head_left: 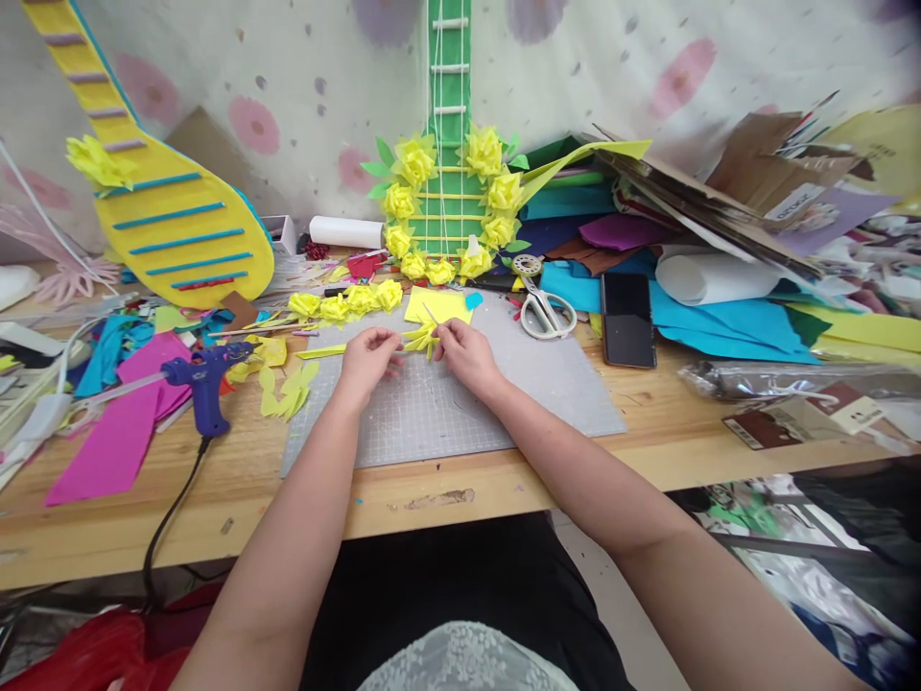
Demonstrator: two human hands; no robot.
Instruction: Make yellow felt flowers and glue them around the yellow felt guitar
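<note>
Between my hands, above the cutting mat (496, 413), is a yellow paper flower (421, 336) with narrow, pointed petals. My right hand (467, 357) pinches it from the right between thumb and fingers. A thin pale stick (430, 313) shows just above the flower. My left hand (370, 365) is close on the left, fingers loosely curved and apart; whether a fingertip touches a petal is unclear. Behind the flower lies a square yellow sheet (453, 304). Several finished yellow paper roses (346, 304) sit in a row beyond my left hand.
A blue glue gun (208, 384) stands left, its cord over the table edge. Scissors (545, 312) and a phone (628, 321) lie right. A green, flower-trimmed paper guitar (447, 216) and a yellow paper instrument (179, 216) lean at the back. Blue paper (734, 321) is piled right.
</note>
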